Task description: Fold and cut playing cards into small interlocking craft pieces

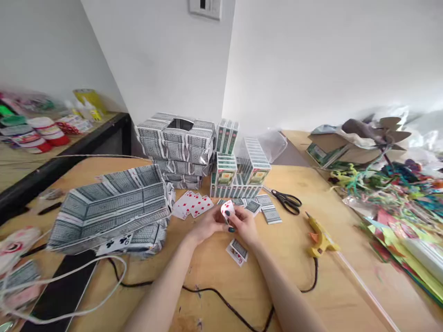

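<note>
Between my two hands, near the middle of the wooden table, a playing card (227,208) with red diamonds is bent into a curve. My left hand (209,223) grips it from the left, and my right hand (244,223) pinches it from the right, dark nails showing. Just below my hands lie a few cards (237,252), one of them folded. Several face-up diamond cards (192,204) are fanned out to the left of my hands. Beyond my hands, face-down cards (270,212) with grey-green backs lie in front of stacked card boxes (226,170).
Card-covered boxes (180,143) stand at the back, with an open card-covered tray (114,207) on the left. Black scissors (286,201) and a yellow glue gun (321,240) lie right. A black cable (221,297) crosses the front. Colourful scraps (398,184) pile up far right.
</note>
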The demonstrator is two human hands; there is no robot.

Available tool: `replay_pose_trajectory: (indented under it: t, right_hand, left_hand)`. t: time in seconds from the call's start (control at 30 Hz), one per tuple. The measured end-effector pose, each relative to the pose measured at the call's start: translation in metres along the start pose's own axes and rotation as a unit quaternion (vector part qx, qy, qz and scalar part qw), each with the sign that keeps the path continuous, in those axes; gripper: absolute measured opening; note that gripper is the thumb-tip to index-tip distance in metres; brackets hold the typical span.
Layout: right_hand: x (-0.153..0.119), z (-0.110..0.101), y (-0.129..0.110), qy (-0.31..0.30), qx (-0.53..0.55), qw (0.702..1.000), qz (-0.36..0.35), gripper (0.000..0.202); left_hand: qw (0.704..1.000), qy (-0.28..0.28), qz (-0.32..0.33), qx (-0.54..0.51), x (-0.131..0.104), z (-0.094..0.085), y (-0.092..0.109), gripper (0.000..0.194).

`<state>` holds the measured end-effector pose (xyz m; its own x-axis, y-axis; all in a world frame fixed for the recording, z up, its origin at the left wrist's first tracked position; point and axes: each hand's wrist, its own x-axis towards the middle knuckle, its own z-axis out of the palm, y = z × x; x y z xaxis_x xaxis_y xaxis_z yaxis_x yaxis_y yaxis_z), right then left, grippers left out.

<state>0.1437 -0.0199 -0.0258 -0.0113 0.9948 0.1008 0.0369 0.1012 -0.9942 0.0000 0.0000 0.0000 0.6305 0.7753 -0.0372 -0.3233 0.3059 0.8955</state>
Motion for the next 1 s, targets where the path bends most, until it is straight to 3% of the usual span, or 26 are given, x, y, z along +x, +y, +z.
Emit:
replay_pose_trajectory:
  t: [0.17,0.3,0.43,0.53,0.73,1.0]
  right_hand:
    - [-0.003,0.001,-0.004,-0.054,0.024,0.998,-0.023,0.023]
    - [-0.007,-0.001,-0.005,-0.115,-0.004,0.993,-0.032,0.038]
    - [-0.008,-0.003,-0.004,-0.137,-0.017,0.99,-0.032,0.051]
    - [-0.006,-0.003,-0.001,-0.132,-0.032,0.99,-0.035,0.057]
    - [-0.001,-0.002,0.004,-0.088,-0.017,0.996,-0.028,0.032]
    - [0.001,-0.005,-0.001,-0.103,0.047,0.993,0.008,0.042]
  left_hand:
    - [0.997,0.066,0.017,0.047,0.001,-0.004,0.0,0.057]
    - [0.99,0.095,0.015,0.102,0.002,-0.005,0.0,0.056]
    - [0.985,0.114,0.026,0.128,0.002,-0.005,-0.004,0.049]
    - [0.978,0.127,0.045,0.159,0.004,-0.006,-0.01,0.042]
    - [0.975,0.133,0.057,0.17,0.008,-0.004,-0.014,0.034]
    - [0.975,0.116,0.063,0.179,0.007,0.001,-0.011,0.043]
